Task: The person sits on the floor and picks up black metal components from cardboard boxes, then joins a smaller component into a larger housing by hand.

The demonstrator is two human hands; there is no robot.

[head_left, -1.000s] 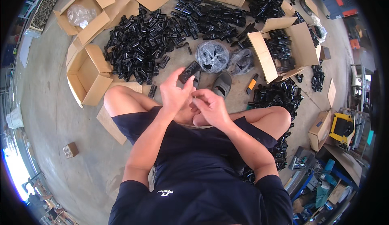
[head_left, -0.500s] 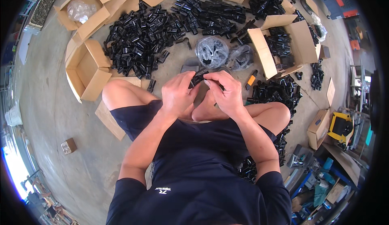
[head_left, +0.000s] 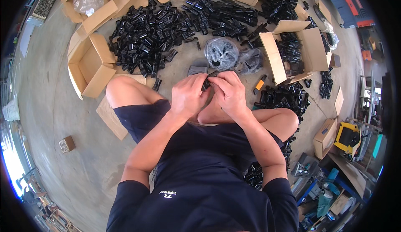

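While a small brown block (head_left: 66, 144) is lying on the near left of the concrete floor (head_left: 94, 136), an open cardboard box (head_left: 92, 71) is standing farther off, its flaps spreading outward. Just beyond it, a second open box (head_left: 98, 21) is holding a crumpled clear plastic bag (head_left: 87, 3). To their right, a broad heap of short black tubular pieces (head_left: 142, 44) is covering the far floor.

In the middle, in front of the seated person's crossed legs, the left hand (head_left: 188, 94) is pinching a black part (head_left: 206, 85) between thumb and fingers. That part is sitting between the two hands, its far side mostly hiding behind the knuckles. The right hand (head_left: 228, 94) is bringing thumb and fingertips close together at the part's right end; whether they are gripping it or something tiny, I cannot tell.

Beyond the hands, a plastic-wrapped bundle (head_left: 221, 54) is resting on the floor. Farther right, an orange-and-black tool (head_left: 260, 84) is lying near another black heap (head_left: 288, 98), and a flapped carton (head_left: 313, 50) is holding stacked black pieces (head_left: 289, 48).
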